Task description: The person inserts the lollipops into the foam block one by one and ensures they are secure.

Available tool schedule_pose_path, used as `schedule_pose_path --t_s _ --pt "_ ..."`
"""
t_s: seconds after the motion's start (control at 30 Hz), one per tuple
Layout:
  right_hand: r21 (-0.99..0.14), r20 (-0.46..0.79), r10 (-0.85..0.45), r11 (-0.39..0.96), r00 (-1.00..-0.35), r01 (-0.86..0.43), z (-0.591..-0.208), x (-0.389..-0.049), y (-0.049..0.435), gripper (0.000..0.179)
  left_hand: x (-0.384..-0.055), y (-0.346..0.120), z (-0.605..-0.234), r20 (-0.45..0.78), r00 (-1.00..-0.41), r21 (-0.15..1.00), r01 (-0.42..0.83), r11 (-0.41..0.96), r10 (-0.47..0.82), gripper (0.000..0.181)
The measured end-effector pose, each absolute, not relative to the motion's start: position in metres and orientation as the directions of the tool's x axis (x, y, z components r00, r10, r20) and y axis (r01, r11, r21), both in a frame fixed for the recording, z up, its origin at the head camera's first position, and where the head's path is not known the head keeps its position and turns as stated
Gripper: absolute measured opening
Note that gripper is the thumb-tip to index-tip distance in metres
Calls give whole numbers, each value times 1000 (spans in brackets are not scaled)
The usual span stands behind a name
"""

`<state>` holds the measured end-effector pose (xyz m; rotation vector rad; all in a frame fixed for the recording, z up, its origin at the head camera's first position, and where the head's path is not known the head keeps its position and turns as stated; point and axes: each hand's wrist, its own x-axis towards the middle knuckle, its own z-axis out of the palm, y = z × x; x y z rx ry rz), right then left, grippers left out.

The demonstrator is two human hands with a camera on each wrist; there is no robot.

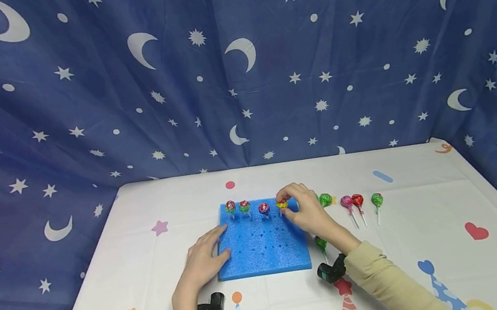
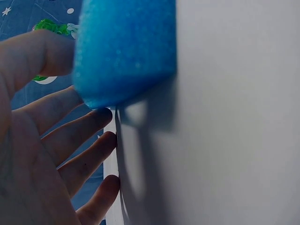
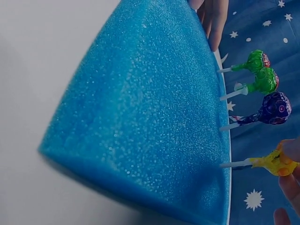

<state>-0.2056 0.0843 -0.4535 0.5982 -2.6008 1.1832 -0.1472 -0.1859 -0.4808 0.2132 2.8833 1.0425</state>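
A blue foam board (image 1: 265,251) dotted with small holes lies on the table. My right hand (image 1: 309,212) pinches the yellow lollipop (image 3: 274,163) by its wrapped head at the board's back right; its stick meets the foam upright. Left of it in the same back row stand a dark blue lollipop (image 3: 275,108) and two green-and-red lollipops (image 1: 244,207). With fingers spread and fairly straight, my left hand (image 1: 203,258) rests against the board's left edge, fingertips and thumb at the foam.
Loose lollipops lie right of the board: a pink one (image 1: 347,202), a red one (image 1: 358,200) and a green one (image 1: 377,200), with another green one (image 1: 325,199) behind my right hand. One more green lollipop (image 1: 321,243) is beside my right wrist. A star-patterned curtain (image 1: 272,62) hangs behind the table.
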Motion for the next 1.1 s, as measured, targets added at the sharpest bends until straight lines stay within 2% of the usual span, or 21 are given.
schedule_pose_path --t_s 0.33,1.1 --pt "-673 321 -269 610 -908 -418 -450 -200 87 24 -148 -185 -482 -15 -988 639 109 762 154 57" --pt "-643 364 -296 605 -883 -469 -451 -196 93 27 -149 -186 -483 -5 -987 644 120 756 162 58"
